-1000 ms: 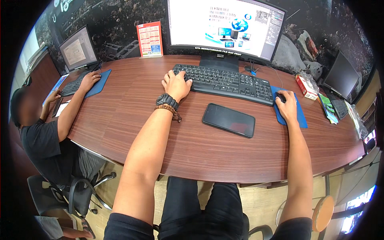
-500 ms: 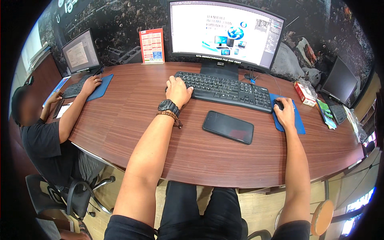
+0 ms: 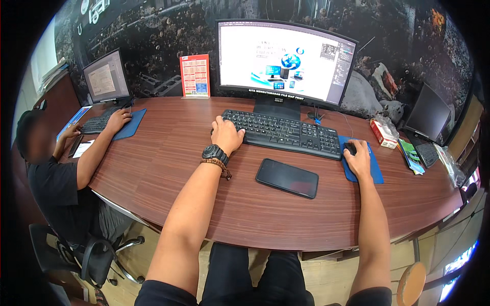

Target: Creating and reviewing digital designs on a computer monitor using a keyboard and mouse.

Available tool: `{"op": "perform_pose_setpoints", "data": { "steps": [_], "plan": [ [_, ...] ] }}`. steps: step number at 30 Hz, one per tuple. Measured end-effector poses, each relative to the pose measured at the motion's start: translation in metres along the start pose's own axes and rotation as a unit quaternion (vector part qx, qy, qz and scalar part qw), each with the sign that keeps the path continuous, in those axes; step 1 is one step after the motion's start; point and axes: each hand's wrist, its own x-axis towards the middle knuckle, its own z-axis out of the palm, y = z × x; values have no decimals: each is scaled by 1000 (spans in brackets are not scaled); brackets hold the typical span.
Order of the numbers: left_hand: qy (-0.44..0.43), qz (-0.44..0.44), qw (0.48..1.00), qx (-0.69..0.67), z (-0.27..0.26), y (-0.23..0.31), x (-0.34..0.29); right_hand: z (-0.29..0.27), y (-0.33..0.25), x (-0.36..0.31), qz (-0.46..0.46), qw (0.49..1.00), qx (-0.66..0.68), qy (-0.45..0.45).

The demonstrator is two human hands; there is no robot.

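My left hand (image 3: pixel 228 135) rests on the left end of a black keyboard (image 3: pixel 286 131), fingers spread over the keys and thumb apart, holding nothing. A black watch (image 3: pixel 214 152) and a beaded bracelet (image 3: pixel 216 162) circle that wrist. On the right, my right hand (image 3: pixel 358 159) is closed over a small black computer mouse (image 3: pixel 350 148), which sits on a blue mouse pad (image 3: pixel 376 167). Behind the keyboard stands a wide curved monitor (image 3: pixel 286 58) showing a page with a globe and computer pictures. Between my forearms lies a dark phone (image 3: pixel 287 177), screen up.
A co-worker (image 3: pixel 56 188) sits at the left, hands at another keyboard (image 3: pixel 95 124) before a monitor (image 3: pixel 106 76). A red-framed calendar (image 3: pixel 195 75) stands at the back. To the right are a red-and-white box (image 3: pixel 384 133), papers (image 3: pixel 411 156) and another monitor (image 3: pixel 430 112).
The view has tilted up a little, so the desk sits lower in the picture. Lettering on the monitor's page looks fainter. Both hands keep their places on keyboard and mouse.
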Motion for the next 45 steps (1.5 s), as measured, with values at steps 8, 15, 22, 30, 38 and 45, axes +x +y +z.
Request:
{"op": "perform_pose_setpoints", "data": {
  "steps": [8, 15, 22, 30, 38, 45],
  "plan": [
    [72, 169, 982, -44, 10, -12, 0, 3, -2, -1, -3, 1000, 2, 0],
    [-29, 60, 998, -21, 8, 1, -7, 0, -2, -2, 2, 1000, -2, -3],
    [-73, 57, 996, -11, 8, -2, -5, 1, -1, -2, 3, 1000, 4, -6],
    [-73, 60, 995, -18, 7, -1, -5, 2, -1, -1, 3, 1000, -2, -2],
    [-70, 64, 995, -20, 8, -1, -6, 5, 6, 0, -14, 1000, 3, 8],
    [-52, 72, 996, -18, 9, -3, -6, 7, 7, 1, -26, 1000, 8, 13]
  ]
}}
